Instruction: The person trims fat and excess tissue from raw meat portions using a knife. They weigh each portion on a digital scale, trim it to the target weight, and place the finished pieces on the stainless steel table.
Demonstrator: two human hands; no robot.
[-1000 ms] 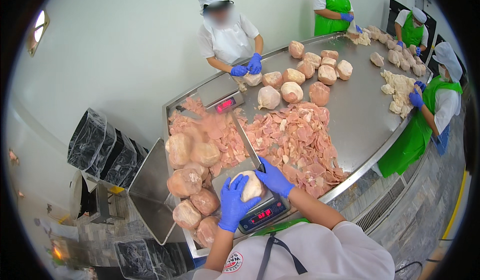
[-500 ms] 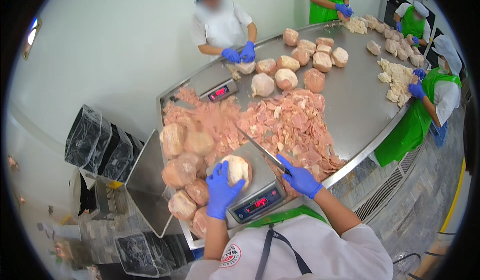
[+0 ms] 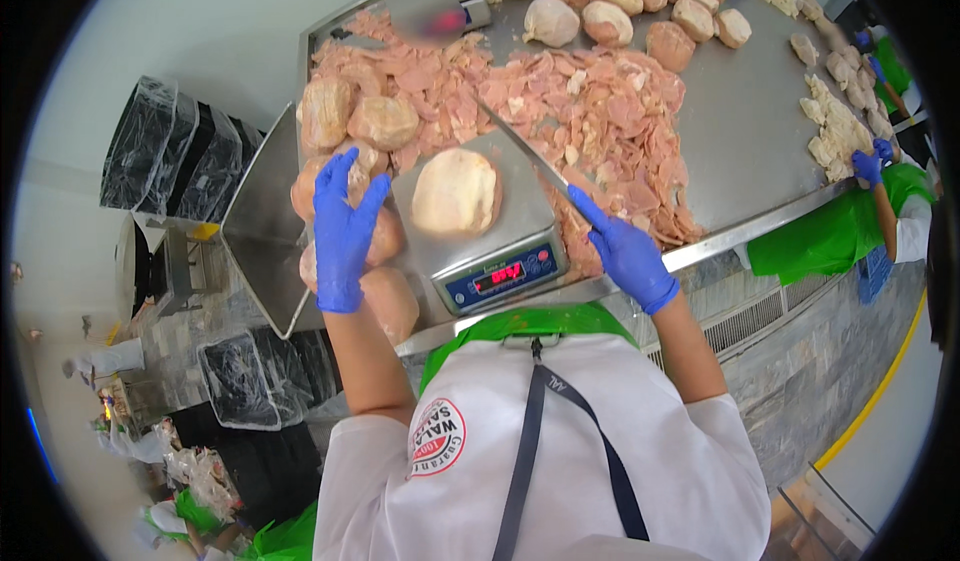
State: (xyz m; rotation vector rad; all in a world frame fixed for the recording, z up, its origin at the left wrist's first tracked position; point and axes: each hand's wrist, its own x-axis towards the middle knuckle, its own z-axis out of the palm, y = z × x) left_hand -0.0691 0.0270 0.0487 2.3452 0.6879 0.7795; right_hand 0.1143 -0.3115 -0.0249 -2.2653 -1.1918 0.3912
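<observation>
Log: I see the grey steel table [image 3: 745, 111] spreading right past pink meat trimmings [image 3: 635, 151] | silver-blue scale [image 3: 500, 280] just inside the near edge, red digits lit; round red-white shirt badge [image 3: 437, 437] | pale rounded meat lump [image 3: 455, 193] on the scale | blue-gloved left hand [image 3: 345, 233] spread wide at pinkish round lumps [image 3: 388, 233], contact unclear | blue-gloved right hand [image 3: 630, 258] gripping long steel knife [image 3: 522, 147]
</observation>
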